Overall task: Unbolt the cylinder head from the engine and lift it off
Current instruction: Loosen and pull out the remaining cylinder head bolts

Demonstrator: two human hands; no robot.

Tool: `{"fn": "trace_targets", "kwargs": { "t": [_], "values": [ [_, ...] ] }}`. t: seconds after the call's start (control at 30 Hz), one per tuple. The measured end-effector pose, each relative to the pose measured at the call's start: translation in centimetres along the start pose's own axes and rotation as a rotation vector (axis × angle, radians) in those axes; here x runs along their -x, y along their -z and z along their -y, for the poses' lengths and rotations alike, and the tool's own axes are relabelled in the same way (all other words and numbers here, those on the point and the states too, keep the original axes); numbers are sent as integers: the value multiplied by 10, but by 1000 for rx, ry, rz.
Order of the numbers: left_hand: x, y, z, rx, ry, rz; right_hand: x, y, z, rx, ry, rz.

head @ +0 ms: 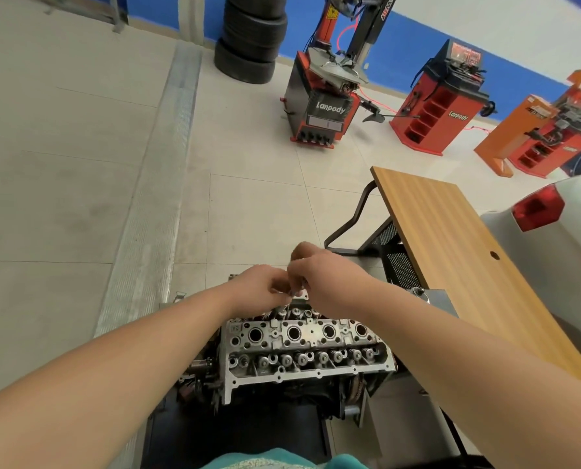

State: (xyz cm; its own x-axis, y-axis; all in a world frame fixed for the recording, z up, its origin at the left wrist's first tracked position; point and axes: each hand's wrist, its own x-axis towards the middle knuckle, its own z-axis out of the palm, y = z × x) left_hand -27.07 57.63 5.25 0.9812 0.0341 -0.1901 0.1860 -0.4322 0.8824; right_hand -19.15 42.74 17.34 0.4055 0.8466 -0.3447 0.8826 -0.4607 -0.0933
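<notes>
Both hands' (260, 286) (319, 275) fingers curled, fingertips together.

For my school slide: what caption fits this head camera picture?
Both hands meet at the far edge of a bare cylinder head.

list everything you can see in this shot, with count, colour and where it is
cylinder head: 1, silver metal, on the engine, bottom centre
engine: 1, dark, under the head
wooden table: 1, brown top, black frame, right of the engine
stacked tyres: 1 stack, black, top centre by the blue wall
tyre changer: 1, red and black, right of the tyres
wheel balancer: 1, red, further right
orange-red machine: 1, far right
car rear with tail light: 1, white body, red light, right edge
floor drain grating: 1, grey, running up the left
left hand: 1, bare, at the far edge of the head
right hand: 1, bare, touching the left, fingers pinched on something small
</notes>
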Motion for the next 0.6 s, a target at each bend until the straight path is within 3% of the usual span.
{"fn": "trace_targets", "kwargs": {
  "t": [0.07,0.2,0.33,0.4,0.5,0.6],
  "values": [
    [-3,2,-4,-24,17,-32,2,3,5,-49,-27,-25],
    [-5,1,-7,50,32,-81,-7,-1,8,127,-249,-68],
    [-1,2,-3,53,2,21,-1,2,3,124,-69,-16],
    [-3,1,-1,9,8,-12,2,4,1,68,-12,12],
    [-6,-2,-3,25,16,-74,1,2,7,5,-132,-40],
    [-6,-4,-2,58,15,-111,-4,-3,9,90,-253,-51]
  ]
}}
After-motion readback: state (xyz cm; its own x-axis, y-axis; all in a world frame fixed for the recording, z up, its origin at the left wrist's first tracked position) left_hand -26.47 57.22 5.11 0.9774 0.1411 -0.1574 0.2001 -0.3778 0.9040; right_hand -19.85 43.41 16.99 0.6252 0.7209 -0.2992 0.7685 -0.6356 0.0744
